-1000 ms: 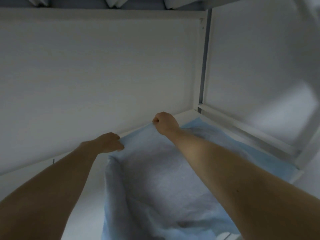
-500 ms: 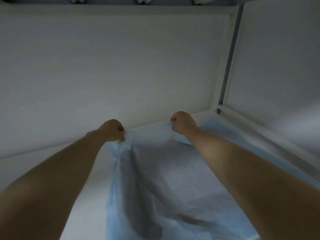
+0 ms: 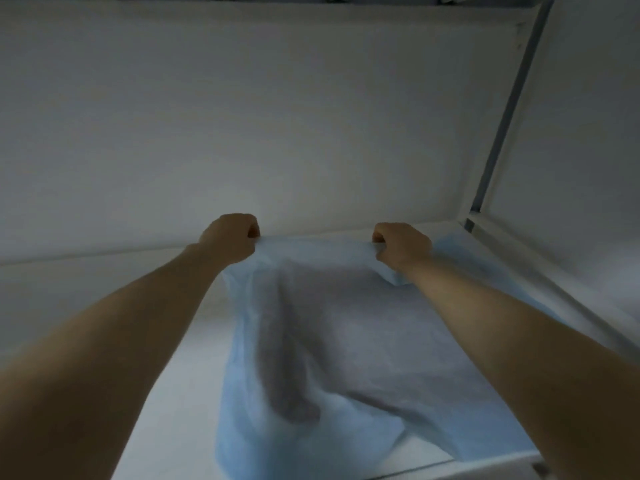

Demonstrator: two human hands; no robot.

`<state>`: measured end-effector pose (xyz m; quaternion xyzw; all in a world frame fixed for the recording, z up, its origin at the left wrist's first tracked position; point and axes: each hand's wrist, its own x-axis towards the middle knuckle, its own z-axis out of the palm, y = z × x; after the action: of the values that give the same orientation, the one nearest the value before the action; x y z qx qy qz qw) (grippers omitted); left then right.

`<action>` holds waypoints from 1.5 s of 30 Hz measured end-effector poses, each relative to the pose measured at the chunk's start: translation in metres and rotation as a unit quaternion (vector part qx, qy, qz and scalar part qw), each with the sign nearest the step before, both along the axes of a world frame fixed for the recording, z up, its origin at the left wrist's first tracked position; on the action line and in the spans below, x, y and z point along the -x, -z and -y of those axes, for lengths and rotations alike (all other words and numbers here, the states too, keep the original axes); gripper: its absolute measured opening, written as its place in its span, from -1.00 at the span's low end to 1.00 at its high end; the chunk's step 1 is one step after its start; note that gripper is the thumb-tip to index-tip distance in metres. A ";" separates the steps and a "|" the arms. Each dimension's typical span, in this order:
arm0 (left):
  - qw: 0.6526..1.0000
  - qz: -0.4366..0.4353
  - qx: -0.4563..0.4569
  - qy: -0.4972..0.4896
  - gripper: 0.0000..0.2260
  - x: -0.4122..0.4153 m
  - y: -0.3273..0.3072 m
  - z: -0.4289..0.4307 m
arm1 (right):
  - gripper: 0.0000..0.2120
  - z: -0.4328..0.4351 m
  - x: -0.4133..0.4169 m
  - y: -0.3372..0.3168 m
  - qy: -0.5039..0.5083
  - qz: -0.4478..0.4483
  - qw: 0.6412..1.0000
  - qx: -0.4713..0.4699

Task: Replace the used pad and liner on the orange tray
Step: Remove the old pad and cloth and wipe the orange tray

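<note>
A light blue pad [image 3: 346, 341] with a whitish, wrinkled middle lies on a white shelf floor inside an enclosure. My left hand [image 3: 232, 239] grips the pad's far edge in a fist near the back wall. Further right, my right hand [image 3: 401, 245] grips the same far edge, with a fold of blue bunched beneath it. The far edge is lifted and stretched between the two fists, and the pad sags toward me. No orange tray is in view.
A white back wall [image 3: 277, 116] rises just behind both hands. A white side panel [image 3: 588, 150] and a grey corner post [image 3: 502, 126] close off the right. Bare white shelf floor [image 3: 166, 393] lies left of the pad.
Both hands have spread further apart along the pad's far edge, pulling it taut. The view has shifted, so the right corner post now sits nearer the frame's edge.
</note>
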<state>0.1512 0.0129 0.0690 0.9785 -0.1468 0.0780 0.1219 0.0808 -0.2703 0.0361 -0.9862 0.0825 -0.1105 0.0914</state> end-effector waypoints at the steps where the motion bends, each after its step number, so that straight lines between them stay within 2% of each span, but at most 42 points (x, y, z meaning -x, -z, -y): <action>1: 0.999 -0.007 -0.023 0.021 -0.79 0.006 0.002 -0.001 | -0.80 0.000 0.005 0.000 -0.007 -0.012 1.000 0.028; 5: 0.988 -0.050 -0.141 0.049 -0.78 0.033 0.010 -0.004 | -0.80 -0.003 0.018 0.007 -0.117 -0.089 0.970 0.191; 8: 0.974 -0.121 -0.184 0.050 -0.77 0.044 0.021 -0.006 | -0.77 -0.008 0.023 0.016 -0.183 -0.148 0.942 0.240; 11: 0.959 -0.212 -0.186 0.025 -0.85 0.053 0.030 -0.004 | -0.76 -0.010 0.027 0.024 -0.183 -0.206 0.940 0.200; 13: 0.955 -0.274 -0.115 -0.023 -0.84 0.057 0.028 -0.001 | -0.78 -0.011 0.028 0.024 -0.160 -0.219 0.947 0.170; 14: 0.957 -0.276 -0.079 -0.043 -0.81 0.056 0.027 0.000 | -0.79 -0.013 0.028 0.022 -0.153 -0.206 0.952 0.165; 17: 0.975 -0.208 -0.045 -0.070 -0.69 0.052 0.026 0.001 | -0.76 -0.015 0.025 0.024 -0.151 -0.147 0.968 0.137; 21: 0.967 -0.193 -0.158 -0.051 -0.73 0.055 0.031 0.009 | -0.72 -0.014 0.021 0.035 -0.169 -0.237 0.954 0.077; 24: 0.972 -0.141 -0.174 -0.067 -0.60 0.057 0.024 0.027 | -0.73 -0.003 0.020 0.031 -0.140 -0.161 0.976 0.029; 26: 0.980 -0.124 -0.146 -0.053 -0.57 0.057 0.017 0.048 | -0.73 0.014 0.019 0.025 -0.096 -0.114 0.989 0.009; 29: 0.989 -0.122 -0.079 -0.017 -0.70 0.057 0.015 0.088 | -0.71 0.049 0.018 0.022 -0.020 -0.098 0.995 -0.020; 31: 0.988 -0.151 -0.035 0.017 -0.74 0.055 0.022 0.114 | -0.68 0.076 0.019 0.023 0.043 -0.074 0.996 -0.035; 34: 0.981 -0.189 0.020 0.048 -0.62 0.055 0.032 0.156 | -0.67 0.122 0.024 0.033 0.145 -0.051 0.985 -0.079; 37: 0.978 -0.197 0.044 0.060 -0.50 0.057 0.039 0.197 | -0.66 0.160 0.031 0.045 0.217 -0.068 0.965 -0.130; 41: 0.974 -0.200 0.081 0.071 -0.39 0.053 0.051 0.238 | -0.62 0.181 0.037 0.054 0.223 -0.103 0.956 -0.159; 45: 0.974 -0.207 0.076 0.061 -0.41 0.053 0.058 0.267 | -0.67 0.192 0.036 0.060 0.220 -0.095 0.948 -0.209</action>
<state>0.0986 -0.2539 0.0110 0.9506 -0.1713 -0.1226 0.2282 0.0444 -0.4620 -0.0238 -0.9084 0.3269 -0.0137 0.2602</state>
